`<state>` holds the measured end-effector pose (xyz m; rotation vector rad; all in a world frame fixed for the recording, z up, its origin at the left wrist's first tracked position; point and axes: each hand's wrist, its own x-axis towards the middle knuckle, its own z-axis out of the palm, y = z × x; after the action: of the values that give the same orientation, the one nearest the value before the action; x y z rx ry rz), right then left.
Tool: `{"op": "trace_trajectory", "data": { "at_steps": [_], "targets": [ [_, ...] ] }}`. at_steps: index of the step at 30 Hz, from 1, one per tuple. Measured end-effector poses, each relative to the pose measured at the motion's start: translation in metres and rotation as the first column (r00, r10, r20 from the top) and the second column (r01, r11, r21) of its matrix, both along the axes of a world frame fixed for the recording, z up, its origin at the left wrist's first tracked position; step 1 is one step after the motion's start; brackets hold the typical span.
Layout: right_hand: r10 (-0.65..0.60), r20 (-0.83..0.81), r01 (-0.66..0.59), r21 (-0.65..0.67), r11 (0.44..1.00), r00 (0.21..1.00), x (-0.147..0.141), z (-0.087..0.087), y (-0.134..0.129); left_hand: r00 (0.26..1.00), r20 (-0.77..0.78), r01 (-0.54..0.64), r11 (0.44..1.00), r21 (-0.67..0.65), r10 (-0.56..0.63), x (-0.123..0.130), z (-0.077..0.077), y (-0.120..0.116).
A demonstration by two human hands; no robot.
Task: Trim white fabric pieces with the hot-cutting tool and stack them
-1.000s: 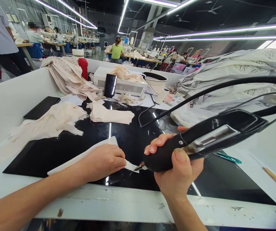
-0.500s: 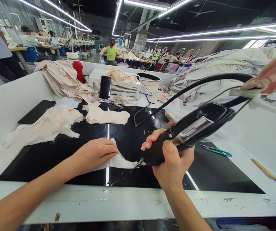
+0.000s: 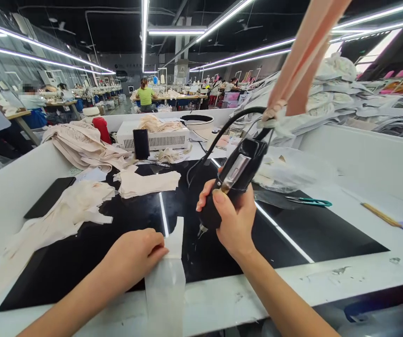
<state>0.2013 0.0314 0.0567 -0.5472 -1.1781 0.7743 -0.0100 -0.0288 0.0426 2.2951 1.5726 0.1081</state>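
My right hand [image 3: 238, 215] is wrapped round a black corded handheld tool [image 3: 246, 161] with a silver lever along its body. The tool's small pointed metal tip [image 3: 202, 229] faces down, close to the black glossy board [image 3: 278, 238] and to the right of a pale fabric strip [image 3: 175, 241]. On that strip's left edge rests my left hand [image 3: 143, 255], fingers closed on the fabric. The strip's sheer lower part runs over the front edge of the table. Pink bands [image 3: 297, 61] tied at the tool's rear reach up out of view.
A stack of cream fabric pieces [image 3: 148, 182] and a loose pile [image 3: 78, 201] lie left of centre. A phone [image 3: 141, 144] leans against a white vented box [image 3: 166, 139]. Teal-handled snips [image 3: 310, 201] and a plastic bag [image 3: 282, 171] lie right. White side walls [image 3: 373, 164] edge the table.
The tool's tip has come away from the strip, and the tool stands more upright. The strip has turned from lying sideways to running toward me. My view has shifted.
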Motion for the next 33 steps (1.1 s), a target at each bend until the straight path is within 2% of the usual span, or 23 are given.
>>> {"op": "trace_trajectory", "data": {
  "at_steps": [2,5,7,9,14,18,27,33],
  "targets": [
    [0.024,-0.005,-0.024,-0.016,1.0,1.0,-0.005,-0.001,-0.002,0.999,0.003,0.04,0.997,0.073,-0.04,-0.004,-0.001,0.003],
    [0.046,-0.031,-0.048,-0.06,0.997,0.998,-0.013,0.0,-0.004,0.981,0.079,0.155,0.966,0.208,-0.174,-0.007,-0.006,0.013],
    [0.066,-0.048,-0.07,-0.089,0.994,0.997,-0.018,0.001,-0.003,0.947,0.175,0.226,0.946,0.23,-0.269,-0.006,-0.009,0.022],
    [0.083,-0.066,-0.089,-0.102,0.991,0.994,-0.022,0.002,-0.003,0.915,0.254,0.271,0.943,0.192,-0.315,-0.004,-0.011,0.031],
    [0.095,-0.085,-0.103,-0.092,0.99,0.992,-0.03,0.003,-0.003,0.928,0.218,0.302,0.953,0.03,-0.301,-0.002,-0.014,0.043],
    [0.123,-0.08,-0.129,-0.072,0.989,0.989,-0.033,0.001,-0.003,0.936,0.17,0.319,0.947,-0.028,-0.31,-0.005,-0.014,0.042],
    [0.125,-0.079,-0.13,-0.063,0.989,0.989,-0.039,-0.002,0.002,0.949,0.086,0.307,0.951,-0.029,-0.304,-0.012,-0.01,0.04],
    [0.122,-0.064,-0.126,-0.061,0.99,0.99,-0.04,0.0,0.0,0.939,0.072,0.336,0.941,0.033,-0.337,-0.012,-0.007,0.041]
  ]
}}
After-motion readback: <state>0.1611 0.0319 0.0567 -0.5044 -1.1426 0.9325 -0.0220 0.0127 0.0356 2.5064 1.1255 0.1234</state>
